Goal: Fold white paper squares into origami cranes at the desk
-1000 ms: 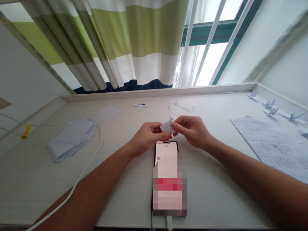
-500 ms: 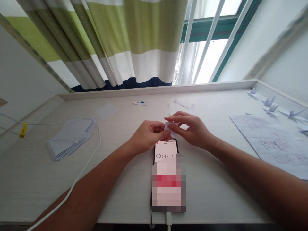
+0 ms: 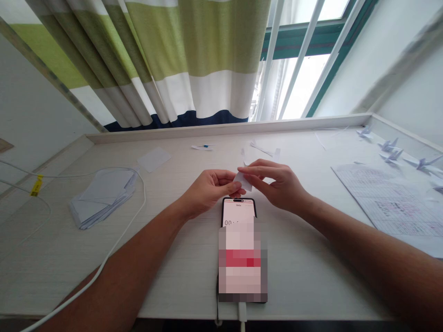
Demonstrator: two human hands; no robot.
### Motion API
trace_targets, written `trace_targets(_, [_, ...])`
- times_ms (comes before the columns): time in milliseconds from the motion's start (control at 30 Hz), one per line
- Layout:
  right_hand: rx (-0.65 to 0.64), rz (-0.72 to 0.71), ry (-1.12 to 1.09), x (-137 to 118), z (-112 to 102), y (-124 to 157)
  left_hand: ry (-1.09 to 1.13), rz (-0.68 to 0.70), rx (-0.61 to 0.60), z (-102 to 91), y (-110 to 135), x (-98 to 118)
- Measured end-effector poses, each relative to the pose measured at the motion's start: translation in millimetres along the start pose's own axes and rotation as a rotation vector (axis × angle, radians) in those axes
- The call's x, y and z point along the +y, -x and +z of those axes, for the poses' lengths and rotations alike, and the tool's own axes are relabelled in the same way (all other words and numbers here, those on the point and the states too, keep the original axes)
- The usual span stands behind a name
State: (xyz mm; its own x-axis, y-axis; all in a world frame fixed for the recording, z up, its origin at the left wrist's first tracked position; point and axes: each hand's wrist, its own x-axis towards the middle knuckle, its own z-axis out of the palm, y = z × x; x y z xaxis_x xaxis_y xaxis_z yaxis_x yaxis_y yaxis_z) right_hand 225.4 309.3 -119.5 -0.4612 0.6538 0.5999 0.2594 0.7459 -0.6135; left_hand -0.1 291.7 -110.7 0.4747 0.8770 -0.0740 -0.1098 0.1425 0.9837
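A small folded piece of white paper [image 3: 246, 182] is held up between my hands, just beyond the top end of the phone. My left hand [image 3: 216, 188] pinches its left side between thumb and fingers. At its upper edge, the thumb and fingertips of my right hand [image 3: 273, 180] close on the paper. Beneath lies a phone [image 3: 238, 213] with a lit screen, partly blurred out, and a white cable plugged into its near end.
A stack of white paper [image 3: 104, 196] and a single sheet [image 3: 154, 159] lie left. A white cable [image 3: 143, 198] crosses my left forearm. Paper scraps [image 3: 265, 150] lie beyond my hands. Several folded paper cranes [image 3: 389, 145] stand at right, behind a written sheet [image 3: 391, 198].
The folded paper has turned in my fingers, so a pointed corner now shows upward. My right fingers have drawn together at its upper edge, and both hands have shifted slightly.
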Motion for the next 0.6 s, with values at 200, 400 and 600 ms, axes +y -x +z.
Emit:
trace_targets(200, [0.027,-0.030,0.017,2.2,-2.1,-0.3,0.085,-0.013,0.016,-1.0,-2.6,-3.7])
trace_targets(400, [0.049,-0.034,-0.016,-1.9,-2.4,-1.5,0.040,0.011,-0.017,-0.6,-1.9,-3.8])
trace_targets(600, [0.037,-0.074,0.018,-1.8,-3.7,-1.3,0.072,0.021,-0.035,-0.7,-1.3,-5.7])
